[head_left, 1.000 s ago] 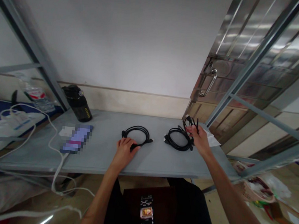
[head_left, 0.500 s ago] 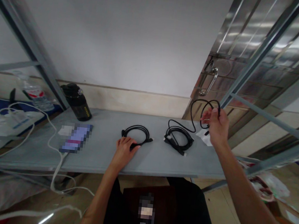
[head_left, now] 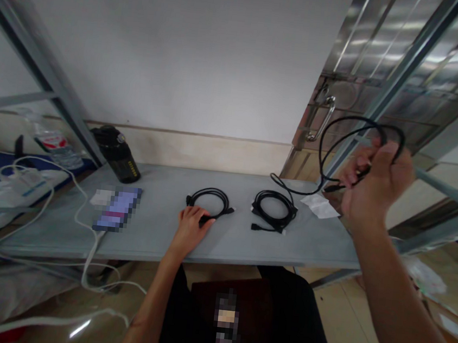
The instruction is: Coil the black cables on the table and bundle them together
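Observation:
On the grey table (head_left: 229, 242), my left hand (head_left: 193, 227) is closed over the near side of a coiled black cable (head_left: 215, 192) with plug ends. My right hand (head_left: 375, 181) is raised above the table's right end, its fingers closed on a looped black cable (head_left: 349, 118). One strand of that cable hangs down to the left, toward a second coil of black cable (head_left: 272, 228) lying on the table. Whether the strand joins this coil I cannot tell. A crumpled white paper (head_left: 319, 206) lies beneath the right hand.
A black bottle (head_left: 118, 154) stands at the back left, with a phone (head_left: 118, 210) in front of it. White cords (head_left: 89, 255) trail over the left edge. Metal posts (head_left: 403, 75) rise at both ends, and a wall (head_left: 202, 70) closes off the back.
My right hand has moved right and nearer to me, drawing the looped cable with it. Less cable lies on the right coil. My left hand has stayed in place.

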`<state>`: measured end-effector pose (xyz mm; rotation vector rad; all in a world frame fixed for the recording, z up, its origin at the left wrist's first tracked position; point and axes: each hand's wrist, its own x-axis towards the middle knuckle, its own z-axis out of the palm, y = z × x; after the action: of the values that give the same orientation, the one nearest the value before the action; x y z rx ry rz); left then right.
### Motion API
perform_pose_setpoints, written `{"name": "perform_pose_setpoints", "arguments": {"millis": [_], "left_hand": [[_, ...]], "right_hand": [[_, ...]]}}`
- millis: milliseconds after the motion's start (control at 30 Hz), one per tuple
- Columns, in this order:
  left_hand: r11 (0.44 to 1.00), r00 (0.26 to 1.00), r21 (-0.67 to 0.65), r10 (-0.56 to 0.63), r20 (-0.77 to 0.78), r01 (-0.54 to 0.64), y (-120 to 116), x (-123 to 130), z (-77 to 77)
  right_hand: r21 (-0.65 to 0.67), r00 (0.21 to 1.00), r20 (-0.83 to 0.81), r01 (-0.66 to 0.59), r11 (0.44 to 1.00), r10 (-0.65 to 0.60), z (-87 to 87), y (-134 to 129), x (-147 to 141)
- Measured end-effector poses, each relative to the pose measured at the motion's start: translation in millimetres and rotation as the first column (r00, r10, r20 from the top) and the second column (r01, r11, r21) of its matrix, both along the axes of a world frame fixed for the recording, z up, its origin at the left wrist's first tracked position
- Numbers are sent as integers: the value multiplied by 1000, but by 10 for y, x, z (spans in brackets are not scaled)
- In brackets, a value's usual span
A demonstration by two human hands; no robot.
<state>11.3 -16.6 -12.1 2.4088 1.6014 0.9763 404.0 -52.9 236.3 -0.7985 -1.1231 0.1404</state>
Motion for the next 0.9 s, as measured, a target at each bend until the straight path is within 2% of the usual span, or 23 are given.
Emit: {"name": "perform_pose_setpoints", "arguments": {"millis": [100,233,300,367,433,500,567,667,733,800,900], "left_hand": [[1000,1000,9,12,13,-12,15,5,27],[998,996,66,-8,84,3,-83,82,133],[997,985,35,-79,155,75,-266,193,173],[980,948,-61,-169,268,192,-543,363,174],[921,886,-185,-253,388,344,-859,575,142],[866,853,-239,-320,412,440,-1138,794,98],[846,839,-236,-360,407,478,-1327,983,58],[859,847,-216,-359,392,464,-1456,1162,22],[856,844,-238,-337,417,459,-1512,1196,21],[813,813,-314,-297,501,490,-1593,1157,45],[749,744,-436,-110,659,498,-1745,956,126]], "right_hand": [[120,992,-113,-40,992,54,164,-151,-74],[129,981,-117,-140,982,155,320,-437,-221],[99,980,-125,-142,985,154,351,-586,-308],[56,984,-125,-123,991,130,368,-724,-410],[11,982,-140,-124,992,124,387,-843,-520],[-19,976,-163,-147,989,142,420,-936,-620],[-36,969,-184,-171,985,162,458,-1001,-683],[-53,954,-229,-212,976,195,490,-1057,-680],[-62,940,-252,-253,966,230,458,-1075,-616],[-68,936,-234,-286,956,263,357,-1086,-510],[-135,936,-164,-335,933,312,63,-1111,-287]]}}
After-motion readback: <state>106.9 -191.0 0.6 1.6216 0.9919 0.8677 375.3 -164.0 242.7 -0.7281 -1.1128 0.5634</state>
